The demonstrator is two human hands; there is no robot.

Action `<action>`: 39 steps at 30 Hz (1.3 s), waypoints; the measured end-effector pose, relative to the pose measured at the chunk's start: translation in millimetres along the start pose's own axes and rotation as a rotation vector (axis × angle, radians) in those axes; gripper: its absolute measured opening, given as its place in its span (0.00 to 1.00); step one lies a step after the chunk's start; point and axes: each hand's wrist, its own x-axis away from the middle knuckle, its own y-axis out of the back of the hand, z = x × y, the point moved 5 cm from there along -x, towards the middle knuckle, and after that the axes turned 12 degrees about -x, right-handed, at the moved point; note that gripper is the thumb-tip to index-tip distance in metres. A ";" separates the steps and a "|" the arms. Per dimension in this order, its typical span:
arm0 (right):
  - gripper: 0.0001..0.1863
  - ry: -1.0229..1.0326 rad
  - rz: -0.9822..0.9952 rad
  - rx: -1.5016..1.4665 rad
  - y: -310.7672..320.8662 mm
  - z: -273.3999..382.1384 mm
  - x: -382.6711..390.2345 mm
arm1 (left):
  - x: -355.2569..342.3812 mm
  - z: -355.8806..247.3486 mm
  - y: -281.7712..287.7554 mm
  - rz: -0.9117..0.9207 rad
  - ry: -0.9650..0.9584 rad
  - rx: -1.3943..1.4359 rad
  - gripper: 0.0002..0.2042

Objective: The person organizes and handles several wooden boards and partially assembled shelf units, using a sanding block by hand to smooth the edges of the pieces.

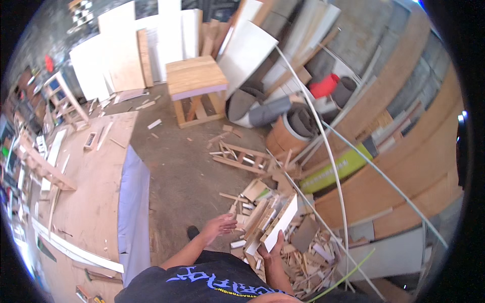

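Observation:
My left hand (221, 225) is at the lower middle, its fingers loosely stretched toward the right. A small wood stick (233, 207) shows just beyond its fingertips; I see no clear grip on it. My right hand (274, 246) is closed round the lower end of a white-faced board (281, 218), thumb on the white face. Several narrow wood strips (261, 220) lie alongside this board, between my two hands; whether the right hand holds all of them is hidden. Beneath is a heap of wood offcuts (308, 257).
A large plywood worktable (96, 202) runs along the left. A square wooden stool (197, 76) stands ahead, before leaning white panels (121, 50). Long thin poles (328, 146) slant across the right, near a brown drum (288, 136). A small wooden frame (242, 156) lies on the floor.

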 end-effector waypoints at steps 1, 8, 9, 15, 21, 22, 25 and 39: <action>0.40 -0.002 -0.004 -0.010 -4.1 14.1 -7.0 | -8.9 -4.7 -14.5 -0.016 -0.041 -0.025 0.32; 0.40 -0.136 -0.106 -0.103 -125.0 -196.8 -135.2 | 38.9 -117.4 214.8 -0.249 -0.113 -0.071 0.28; 0.41 -0.148 -0.078 -0.074 -142.0 -213.2 -151.1 | 39.4 -128.2 235.8 -0.280 -0.107 -0.050 0.29; 0.42 -0.373 -0.067 0.052 -174.1 -285.0 -224.2 | 39.2 -176.0 309.6 -0.289 -0.111 0.080 0.28; 0.44 -0.500 0.066 0.087 -221.1 -339.7 -337.6 | -7.4 -188.8 373.8 -0.400 -0.195 0.234 0.25; 0.43 -0.547 0.049 0.081 -219.7 -350.4 -362.6 | -6.9 -199.5 385.2 -0.493 -0.164 0.251 0.25; 0.42 -0.748 0.130 0.056 -246.3 -389.7 -450.8 | -18.8 -236.3 437.7 -0.502 -0.241 0.255 0.26; 0.36 -1.073 0.516 0.350 -468.6 -564.8 -708.0 | -92.1 -406.1 653.6 -0.830 -0.468 0.595 0.29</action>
